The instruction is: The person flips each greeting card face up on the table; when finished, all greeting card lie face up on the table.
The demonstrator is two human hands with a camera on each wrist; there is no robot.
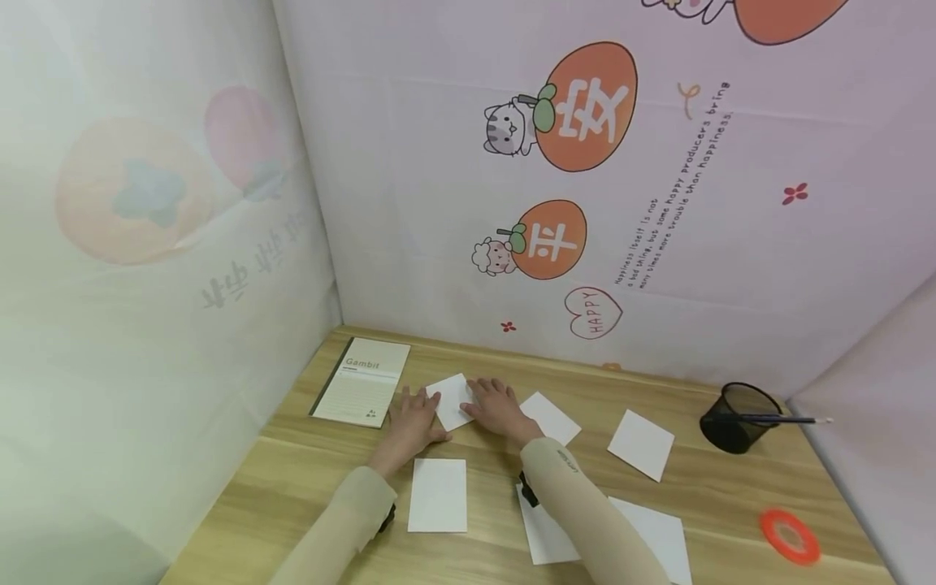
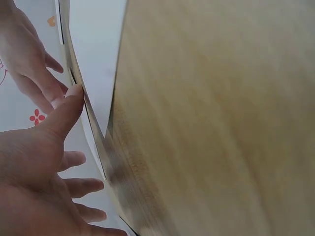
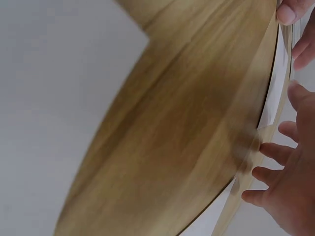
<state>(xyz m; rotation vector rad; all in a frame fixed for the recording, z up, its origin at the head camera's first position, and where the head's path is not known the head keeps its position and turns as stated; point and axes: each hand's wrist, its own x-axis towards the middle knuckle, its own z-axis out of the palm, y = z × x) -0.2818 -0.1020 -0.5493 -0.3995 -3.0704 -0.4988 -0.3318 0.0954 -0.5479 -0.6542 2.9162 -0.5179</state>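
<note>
A small white card (image 1: 450, 400) lies slanted on the table between both hands in the head view. My left hand (image 1: 409, 426) is at its left edge, with the thumb towards the card's lower corner. At its right edge rests my right hand (image 1: 500, 410), fingers spread and thumb over the card. Each wrist view confirms loosely extended fingers, on the left hand (image 2: 37, 172) and on the right hand (image 3: 290, 172); neither grips anything. Just left of the left hand lies a notebook (image 1: 361, 382) marked "Gambit".
Around the hands lie more white cards: one (image 1: 437, 496) below, one (image 1: 553, 420) right of the right hand, another (image 1: 642, 444) farther right. Two lie by the right sleeve. A black mesh pen holder (image 1: 738, 418) with a pencil and an orange-red ring (image 1: 790, 536) stand rightward. Printed cloth walls enclose the table.
</note>
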